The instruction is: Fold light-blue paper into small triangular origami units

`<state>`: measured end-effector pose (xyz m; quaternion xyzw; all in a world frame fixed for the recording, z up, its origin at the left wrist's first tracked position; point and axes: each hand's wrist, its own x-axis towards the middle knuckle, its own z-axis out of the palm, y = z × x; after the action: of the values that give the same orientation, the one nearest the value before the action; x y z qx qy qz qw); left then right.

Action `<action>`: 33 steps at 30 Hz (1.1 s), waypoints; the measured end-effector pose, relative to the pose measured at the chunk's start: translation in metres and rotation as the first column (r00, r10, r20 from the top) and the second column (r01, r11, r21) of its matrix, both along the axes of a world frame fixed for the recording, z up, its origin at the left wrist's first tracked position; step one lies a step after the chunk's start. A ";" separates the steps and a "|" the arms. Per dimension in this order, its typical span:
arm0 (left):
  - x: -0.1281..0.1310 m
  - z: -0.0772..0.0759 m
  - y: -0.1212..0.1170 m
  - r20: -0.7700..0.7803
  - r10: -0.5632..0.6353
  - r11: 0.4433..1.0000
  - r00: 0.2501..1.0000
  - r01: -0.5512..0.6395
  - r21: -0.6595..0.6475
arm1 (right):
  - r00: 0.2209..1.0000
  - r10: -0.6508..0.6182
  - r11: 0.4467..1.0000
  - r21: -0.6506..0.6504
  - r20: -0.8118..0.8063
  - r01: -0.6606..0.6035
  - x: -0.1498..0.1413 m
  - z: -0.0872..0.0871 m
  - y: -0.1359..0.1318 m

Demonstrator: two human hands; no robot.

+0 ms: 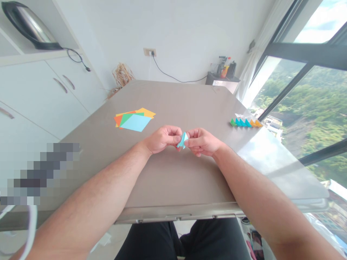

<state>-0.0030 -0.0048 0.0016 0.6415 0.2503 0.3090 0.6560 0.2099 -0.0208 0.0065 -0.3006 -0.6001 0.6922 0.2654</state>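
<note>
Over the middle of the grey table (173,180), both my hands pinch a small folded light-blue paper piece (183,140). My left hand (162,139) grips it from the left with closed fingers. My right hand (203,141) holds its right side, fingers curled. The paper is folded into a narrow pointed shape, held just above the tabletop.
A fan of coloured paper sheets (135,119) lies to the far left. A row of several small folded pieces (245,122) sits near the right edge by the window. A kettle (29,25) stands on the cabinet at left. A small stand with bottles (225,74) is beyond the table.
</note>
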 end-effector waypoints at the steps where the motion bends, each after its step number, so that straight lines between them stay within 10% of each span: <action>1: 0.000 0.000 0.000 -0.001 -0.007 1.000 1.000 0.007 0.003 | 1.000 0.021 1.000 0.002 0.001 -0.021 0.001 0.000 0.000; 12: -0.001 0.000 0.001 -0.028 0.009 1.000 1.000 -0.009 0.018 | 0.996 0.093 0.995 -0.029 0.003 -0.093 0.004 -0.004 0.002; 18: 0.000 -0.004 0.005 0.028 0.171 0.985 0.985 -0.172 0.028 | 0.988 -0.151 0.988 -0.021 -0.040 0.150 0.002 -0.011 0.007; 33: 0.002 -0.005 0.002 -0.014 0.149 0.978 0.989 -0.150 -0.142 | 0.924 -0.380 0.913 0.143 -0.045 0.382 -0.005 -0.003 0.000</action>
<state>-0.0012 -0.0033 -0.0030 0.5728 0.3203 0.3377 0.6747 0.2054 -0.0205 0.0038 -0.3854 -0.5779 0.5828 0.4218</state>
